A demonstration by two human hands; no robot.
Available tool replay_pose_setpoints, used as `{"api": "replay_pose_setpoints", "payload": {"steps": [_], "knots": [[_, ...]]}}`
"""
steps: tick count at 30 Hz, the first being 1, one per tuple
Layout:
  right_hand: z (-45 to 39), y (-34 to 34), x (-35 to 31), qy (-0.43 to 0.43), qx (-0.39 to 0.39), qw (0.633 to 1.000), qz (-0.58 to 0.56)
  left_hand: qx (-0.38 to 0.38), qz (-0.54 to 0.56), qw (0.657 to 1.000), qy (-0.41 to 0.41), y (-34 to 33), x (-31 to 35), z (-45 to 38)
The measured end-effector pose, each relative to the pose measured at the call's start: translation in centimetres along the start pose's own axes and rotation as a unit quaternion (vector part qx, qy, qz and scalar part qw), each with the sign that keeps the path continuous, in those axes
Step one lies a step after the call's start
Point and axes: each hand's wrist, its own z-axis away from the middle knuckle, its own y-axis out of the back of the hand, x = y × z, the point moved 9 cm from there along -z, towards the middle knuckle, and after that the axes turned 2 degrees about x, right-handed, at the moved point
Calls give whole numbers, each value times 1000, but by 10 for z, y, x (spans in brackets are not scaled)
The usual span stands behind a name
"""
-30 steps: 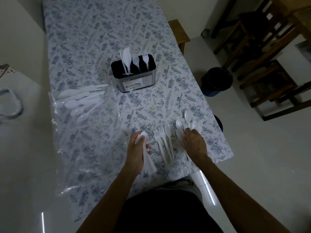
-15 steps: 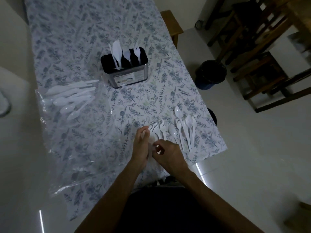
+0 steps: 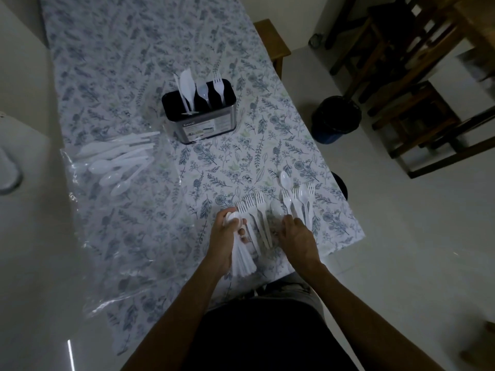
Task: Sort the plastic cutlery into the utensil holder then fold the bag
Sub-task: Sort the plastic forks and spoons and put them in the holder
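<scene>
My left hand (image 3: pixel 223 236) grips a bundle of white plastic spoons (image 3: pixel 241 259), bowls at the fingers, handles fanning toward me. My right hand (image 3: pixel 297 236) reaches onto the table beside a row of white forks (image 3: pixel 255 212), its fingertips at a spoon (image 3: pixel 276 210); whether it pinches anything is hidden. More forks and spoons (image 3: pixel 297 196) lie just right of it. The black utensil holder (image 3: pixel 199 117) stands mid-table with a knife, a spoon and a fork upright in separate slots. A clear plastic bag (image 3: pixel 115 223) lies flat at the left with white knives and spoons (image 3: pixel 117 162) on its far end.
The table wears a floral cloth (image 3: pixel 134 62); its right edge runs close to the loose cutlery. On the floor to the right stand a dark bin (image 3: pixel 336 119) and wooden chairs (image 3: pixel 417 84). A wooden stool (image 3: pixel 272 41) sits by the table's far right side.
My right hand went from the right-hand pile to my left hand, then back out toward the forks. My left hand keeps its bundle of spoons, which looks thicker now.
</scene>
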Motion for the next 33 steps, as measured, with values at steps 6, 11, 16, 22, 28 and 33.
{"api": "replay_pose_setpoints", "payload": {"steps": [6,11,16,22,28,33], "knots": [[-2,4,2,-30,14,999,-23,-5,28,1000,11,3,-1,1],[1,7,-3,-21,1,1000,-22,3,55,998,18,1,-9,1],[8,32,-10,-77,-8,964,-254,-14,-1,1000,11,-15,-15,-6],[12,30,-18,-63,-97,935,-336,-23,-10,1000,8,-46,-14,-6],[-9,42,-11,-1,-131,950,-282,-29,-15,999,1,-64,-12,-4],[-46,64,29,2,22,995,-100,11,5,999,-31,-61,-5,-3]]}}
